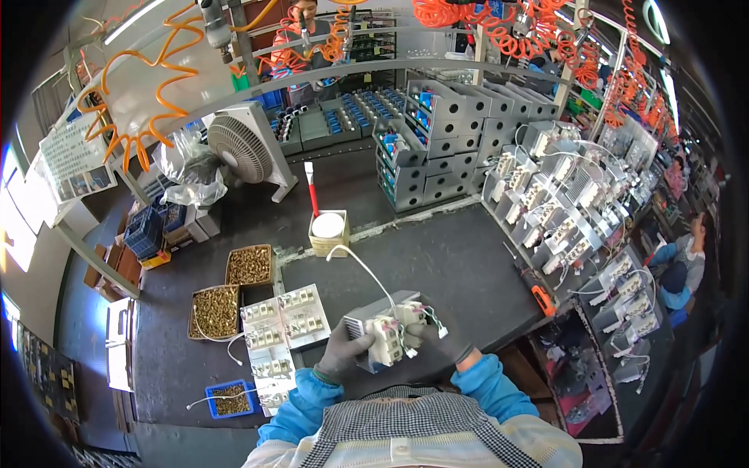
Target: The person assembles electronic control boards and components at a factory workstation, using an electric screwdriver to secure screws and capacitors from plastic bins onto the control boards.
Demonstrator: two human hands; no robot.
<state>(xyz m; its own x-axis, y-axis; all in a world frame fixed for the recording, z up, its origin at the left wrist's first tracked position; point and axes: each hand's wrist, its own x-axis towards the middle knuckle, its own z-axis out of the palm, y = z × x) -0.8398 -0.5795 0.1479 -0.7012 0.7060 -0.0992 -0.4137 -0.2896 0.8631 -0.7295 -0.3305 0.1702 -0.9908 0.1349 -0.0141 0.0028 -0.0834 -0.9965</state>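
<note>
Close to my body, at the near edge of the dark bench, I hold a grey metal electrical unit with white terminal blocks on its face. A long white cable arches up from it to the left, and short wires with a white connector hang off its right side. My left hand, in a grey glove, is closed around the unit's left side, thumb over the front. My right hand, also gloved, is closed at the unit's lower right beside the wires; its fingertips are partly hidden.
Sheets of white parts lie left of my hands, beside boxes of brass fittings and a blue tray. A white tub with a red-handled brush stands ahead. Metal housings, wired units and an orange-handled tool are rightward.
</note>
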